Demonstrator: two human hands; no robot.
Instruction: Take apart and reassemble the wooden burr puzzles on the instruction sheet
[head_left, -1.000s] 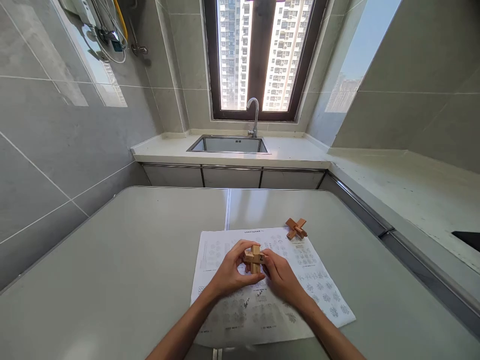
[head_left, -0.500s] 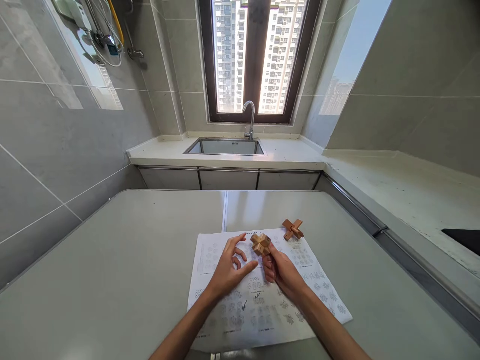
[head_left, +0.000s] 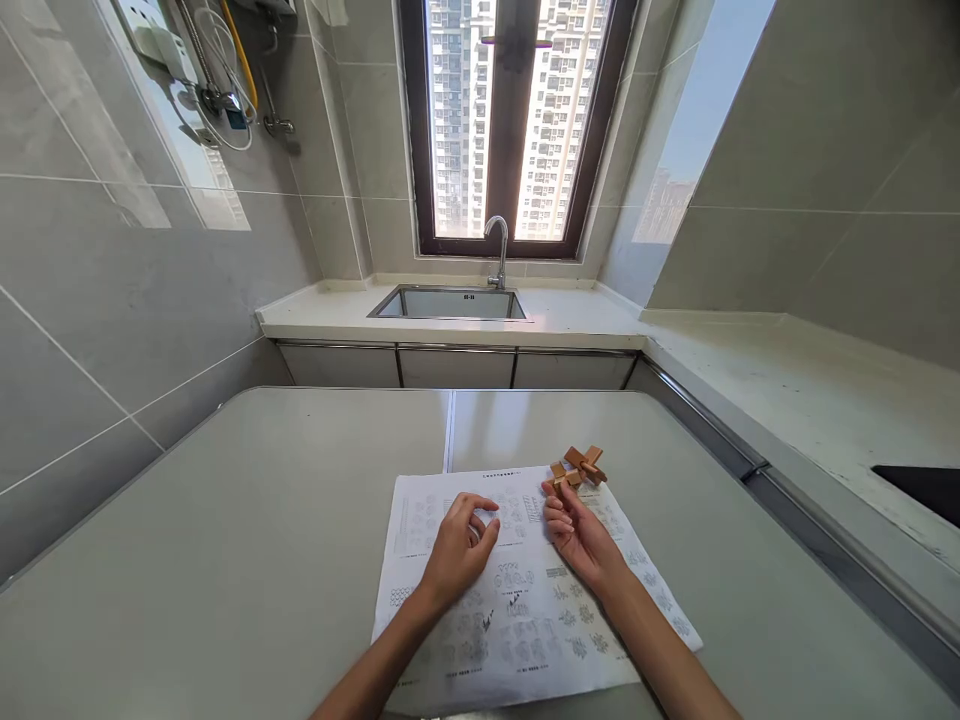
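Note:
My right hand [head_left: 579,538] has its thumb and fingers on a small light-brown wooden burr puzzle [head_left: 564,475] at the upper right of the printed sheet [head_left: 517,560]. Right behind it lies a darker reddish-brown wooden burr puzzle [head_left: 586,462], cross-shaped; the two overlap in view, and whether they touch I cannot tell. Over the sheet's left half, my left hand [head_left: 463,545] holds nothing, its fingers bent and the thumb apart from them. Rows of small diagrams and a few handwritten ticks show on the paper.
The pale table [head_left: 225,560] carries the sheet. Beyond it, a white counter [head_left: 585,310] holds a sink [head_left: 450,303] with a tap [head_left: 501,250] under a window. Another counter [head_left: 810,380] runs along the right, with a black-edged opening. Cables and pipes hang on the left wall.
My right hand has carried the light-brown burr puzzle right and away from my left hand, up to the darker one. The left hand has drawn back slightly, its fingers more bent.

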